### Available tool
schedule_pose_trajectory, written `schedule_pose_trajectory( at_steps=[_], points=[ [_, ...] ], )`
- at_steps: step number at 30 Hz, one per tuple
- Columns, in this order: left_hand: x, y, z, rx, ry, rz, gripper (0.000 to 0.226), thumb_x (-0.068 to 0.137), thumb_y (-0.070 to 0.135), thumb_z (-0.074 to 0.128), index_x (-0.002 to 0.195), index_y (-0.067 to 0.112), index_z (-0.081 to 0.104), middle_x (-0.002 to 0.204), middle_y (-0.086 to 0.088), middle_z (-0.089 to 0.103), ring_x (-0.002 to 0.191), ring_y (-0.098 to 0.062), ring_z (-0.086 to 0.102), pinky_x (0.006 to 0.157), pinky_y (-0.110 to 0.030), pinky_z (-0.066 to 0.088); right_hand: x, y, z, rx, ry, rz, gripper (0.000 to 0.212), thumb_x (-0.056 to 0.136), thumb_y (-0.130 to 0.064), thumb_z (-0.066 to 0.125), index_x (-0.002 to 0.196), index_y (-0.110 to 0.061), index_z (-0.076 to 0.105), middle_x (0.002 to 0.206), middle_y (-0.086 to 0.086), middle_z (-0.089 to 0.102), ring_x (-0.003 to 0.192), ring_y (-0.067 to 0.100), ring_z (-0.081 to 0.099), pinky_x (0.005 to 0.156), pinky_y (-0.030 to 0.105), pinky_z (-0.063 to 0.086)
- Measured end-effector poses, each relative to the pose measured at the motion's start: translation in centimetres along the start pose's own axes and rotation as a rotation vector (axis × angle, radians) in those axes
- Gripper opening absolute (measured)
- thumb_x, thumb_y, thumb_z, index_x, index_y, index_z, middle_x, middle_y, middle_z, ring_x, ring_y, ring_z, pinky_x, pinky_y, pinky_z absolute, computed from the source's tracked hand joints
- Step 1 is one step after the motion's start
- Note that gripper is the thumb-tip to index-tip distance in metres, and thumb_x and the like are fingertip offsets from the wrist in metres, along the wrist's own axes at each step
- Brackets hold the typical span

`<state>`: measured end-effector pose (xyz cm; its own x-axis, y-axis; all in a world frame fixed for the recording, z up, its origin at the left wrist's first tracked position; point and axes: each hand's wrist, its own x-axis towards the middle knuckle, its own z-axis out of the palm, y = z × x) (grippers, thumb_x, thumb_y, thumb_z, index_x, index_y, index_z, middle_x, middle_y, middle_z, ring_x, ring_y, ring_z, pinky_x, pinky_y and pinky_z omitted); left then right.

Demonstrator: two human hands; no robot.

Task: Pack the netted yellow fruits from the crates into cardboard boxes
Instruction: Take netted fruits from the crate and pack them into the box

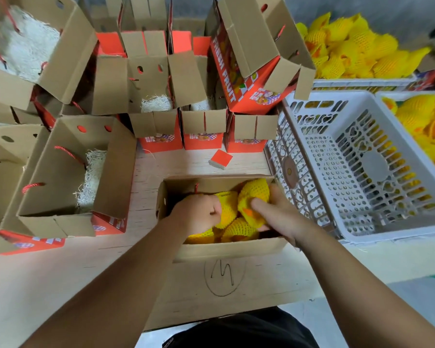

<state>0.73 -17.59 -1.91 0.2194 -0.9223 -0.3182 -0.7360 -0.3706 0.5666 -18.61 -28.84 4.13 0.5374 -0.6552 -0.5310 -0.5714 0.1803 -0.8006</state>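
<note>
Head view, the box in hand: An open cardboard box sits on the counter right in front of the person, flaps folded out so both arms can reach straight down into it.
Fruit in the box: Several netted yellow fruits lie packed close together inside, their foam nets touching, apparently to stop them knocking about.
Left hand: The left hand is down in the box with fingers curled over a netted fruit at the left side; it appears to grip that fruit to seat or steady it, though the fingertips are hidden.
Right hand: The right hand pinches the uppermost fruit between thumb and fingers against the box's right wall, seemingly wedging it into the last gap.
Progress: Judging by how high the fruit stands, this box looks nearly full.
Supply: An emptied white crate stands just right of the box; beside it another crate and a heap behind hold more netted fruit within reach.
Waiting boxes: Red-printed empty boxes lined with pale shredded padding crowd the left and far side, opened ready for their turn.
Stray item: A small red block lies on the counter beyond the box.
</note>
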Motion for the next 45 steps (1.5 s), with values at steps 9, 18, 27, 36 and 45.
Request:
schedule_pose_trajectory(
  at_steps=[9,18,27,36,45],
  points=[
    [1.0,1.4,0.7,0.278,0.208,-0.082,0.018,0.101,0.025,0.051,0.117,0.029,0.058,0.114,-0.007,0.072,0.104,-0.036,0.061,0.086,-0.034,0.038,1.4,-1.4,3.8,-0.377,-0.290,0.166,0.086,0.066,-0.062,0.058,0.146,-0.037,0.035,0.112,-0.008,0.062,0.106,0.015,0.061,0.090,0.032,0.055],
    [-1.0,0.0,-1.2,-0.085,0.154,0.063,0.012,0.102,0.029,0.058,0.102,0.021,0.066,0.101,0.006,0.073,0.098,-0.020,0.067,0.087,-0.037,0.052,1.9,0.2,0.1,0.118,-0.134,0.023,0.053,0.068,-0.053,0.064,0.118,-0.034,0.063,0.118,0.007,0.073,0.106,0.021,0.072,0.091,0.041,0.060],
    [0.0,4.4,2.8,0.345,-0.108,-0.189,0.067,0.081,0.082,0.056,0.123,0.029,0.059,0.121,0.000,0.070,0.118,-0.028,0.063,0.101,-0.044,0.041,2.1,1.1,0.9,-0.054,-0.103,0.208,0.051,0.080,-0.057,0.058,0.124,-0.032,0.049,0.105,0.004,0.075,0.093,0.023,0.076,0.087,0.039,0.060],
    [0.0,4.2,2.1,0.238,-0.198,-0.235,0.070,0.086,0.066,0.061,0.141,0.029,0.039,0.139,-0.005,0.059,0.133,-0.034,0.050,0.110,-0.049,0.030,1.0,0.1,1.1,-0.080,-0.066,0.080,0.058,0.080,-0.034,0.072,0.130,-0.028,0.042,0.109,0.000,0.068,0.097,0.016,0.070,0.078,0.031,0.062],
    [-0.6,4.8,3.1,0.148,-0.093,-0.303,0.046,0.087,0.076,0.055,0.107,0.034,0.049,0.124,0.003,0.064,0.126,-0.030,0.044,0.105,-0.048,0.023,0.0,-3.1,-1.9,-1.397,-0.244,-0.187,0.071,0.083,-0.041,0.072,0.146,-0.039,0.039,0.144,-0.002,0.040,0.137,0.028,0.034,0.109,0.044,0.042]
  ],
)
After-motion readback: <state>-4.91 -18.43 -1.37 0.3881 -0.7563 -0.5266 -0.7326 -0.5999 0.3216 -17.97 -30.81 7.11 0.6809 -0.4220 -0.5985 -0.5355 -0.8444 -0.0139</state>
